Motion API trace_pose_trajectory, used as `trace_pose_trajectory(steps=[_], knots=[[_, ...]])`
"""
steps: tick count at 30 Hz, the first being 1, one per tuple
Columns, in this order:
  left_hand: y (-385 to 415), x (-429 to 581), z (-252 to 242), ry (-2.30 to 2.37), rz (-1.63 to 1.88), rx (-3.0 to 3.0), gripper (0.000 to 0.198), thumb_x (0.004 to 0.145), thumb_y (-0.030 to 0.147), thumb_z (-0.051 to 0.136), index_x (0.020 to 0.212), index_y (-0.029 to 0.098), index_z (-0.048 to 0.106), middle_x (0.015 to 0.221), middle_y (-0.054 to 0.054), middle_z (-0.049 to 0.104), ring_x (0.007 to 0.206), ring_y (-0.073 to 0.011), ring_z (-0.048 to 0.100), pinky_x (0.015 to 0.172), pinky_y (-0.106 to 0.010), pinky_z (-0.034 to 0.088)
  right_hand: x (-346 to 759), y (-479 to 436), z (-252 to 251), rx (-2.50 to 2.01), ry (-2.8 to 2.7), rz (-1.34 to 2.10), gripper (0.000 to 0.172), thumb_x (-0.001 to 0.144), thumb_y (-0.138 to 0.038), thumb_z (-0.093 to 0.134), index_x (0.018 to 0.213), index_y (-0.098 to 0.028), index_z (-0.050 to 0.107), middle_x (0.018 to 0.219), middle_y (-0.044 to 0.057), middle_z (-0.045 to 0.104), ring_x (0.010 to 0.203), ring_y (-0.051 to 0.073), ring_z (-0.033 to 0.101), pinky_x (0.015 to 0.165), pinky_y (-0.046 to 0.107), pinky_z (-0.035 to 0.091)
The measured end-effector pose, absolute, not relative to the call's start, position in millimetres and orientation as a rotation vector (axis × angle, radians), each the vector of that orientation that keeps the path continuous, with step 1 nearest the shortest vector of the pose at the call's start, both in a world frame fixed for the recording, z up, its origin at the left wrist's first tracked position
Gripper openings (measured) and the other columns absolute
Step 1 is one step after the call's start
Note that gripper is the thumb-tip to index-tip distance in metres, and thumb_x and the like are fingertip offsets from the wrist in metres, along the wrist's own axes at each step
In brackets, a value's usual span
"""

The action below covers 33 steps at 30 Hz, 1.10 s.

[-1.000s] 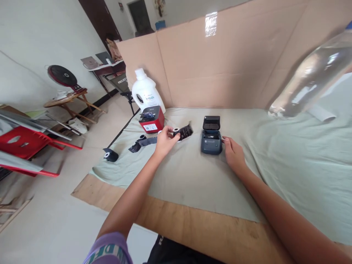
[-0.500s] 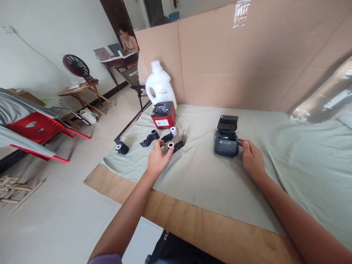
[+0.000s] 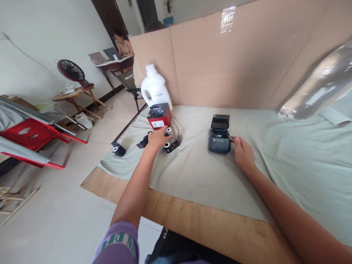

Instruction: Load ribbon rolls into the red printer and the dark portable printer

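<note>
My left hand (image 3: 159, 138) reaches over the paper rolls with its fingers apart. A white-cored roll (image 3: 168, 131) is right at its fingertips. Just in front of that hand lies a black roll with a loose strip (image 3: 173, 146), and another black roll (image 3: 143, 142) is partly hidden behind my wrist. My right hand (image 3: 244, 153) has its fingers together against the right side of a small dark portable printer (image 3: 219, 144), whose lid (image 3: 220, 121) stands up. Its palm is turned away, so the exact grip is partly hidden.
Behind the rolls stand a red label printer (image 3: 159, 118) and a white jug (image 3: 156, 88). A black roll (image 3: 119, 150) sits near the cloth's left edge. A cardboard wall (image 3: 233, 66) backs the table, and a clear plastic-wrapped object (image 3: 316, 88) leans at right. A person (image 3: 124, 47) sits far behind.
My left hand has left the front black roll and moved farther back to the white-cored roll. My right hand stays beside the portable printer. The view has shifted slightly.
</note>
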State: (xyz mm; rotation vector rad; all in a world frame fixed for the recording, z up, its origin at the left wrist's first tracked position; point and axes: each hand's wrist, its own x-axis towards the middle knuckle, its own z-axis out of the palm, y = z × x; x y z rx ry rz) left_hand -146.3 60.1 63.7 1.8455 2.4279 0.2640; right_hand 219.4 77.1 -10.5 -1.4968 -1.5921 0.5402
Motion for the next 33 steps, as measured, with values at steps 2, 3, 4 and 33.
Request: trace_pose_trajectory(steps=[2, 3, 4, 33], knots=[[72.0, -137.0, 64.3, 2.49, 0.183, 1.765, 0.04, 0.087, 0.044, 0.061, 0.124, 0.029, 0.062, 0.117, -0.009, 0.073, 0.113, -0.0322, 0.065, 0.095, -0.041, 0.046, 219.8, 76.7, -10.7, -1.5, -1.596, 0.55, 0.052, 0.099, -0.052, 0.031, 0.111, -0.019, 0.07, 0.106, 0.014, 0.076, 0.102, 0.03, 0.067, 0.089, 0.041, 0.047], [75.3, -132.9, 65.9, 2.525, 0.187, 1.743, 0.034, 0.087, 0.041, 0.06, 0.118, 0.028, 0.064, 0.114, -0.01, 0.073, 0.11, -0.0319, 0.066, 0.091, -0.04, 0.047, 219.8, 76.5, -10.5, -1.503, -1.603, 0.555, 0.052, 0.098, -0.052, 0.031, 0.108, -0.019, 0.07, 0.104, 0.014, 0.076, 0.098, 0.03, 0.067, 0.088, 0.041, 0.047], [76.8, -128.4, 68.5, 2.559, 0.212, 1.737, 0.03, 0.087, 0.039, 0.059, 0.113, 0.027, 0.065, 0.112, -0.01, 0.074, 0.108, -0.0317, 0.067, 0.088, -0.038, 0.048, 219.5, 76.3, -9.5, -1.506, -1.612, 0.557, 0.051, 0.098, -0.052, 0.032, 0.104, -0.019, 0.071, 0.1, 0.014, 0.076, 0.093, 0.029, 0.067, 0.085, 0.04, 0.047], [26.0, 37.8, 105.8, 1.473, 0.985, 2.193, 0.025, 0.079, 0.021, 0.065, 0.103, 0.027, 0.07, 0.093, 0.002, 0.074, 0.08, -0.0181, 0.068, 0.071, -0.028, 0.049, 186.3, 43.9, 74.3, -0.701, -0.815, 1.833, 0.037, 0.088, -0.056, 0.052, 0.095, -0.021, 0.063, 0.101, 0.011, 0.072, 0.111, 0.029, 0.065, 0.098, 0.043, 0.052]])
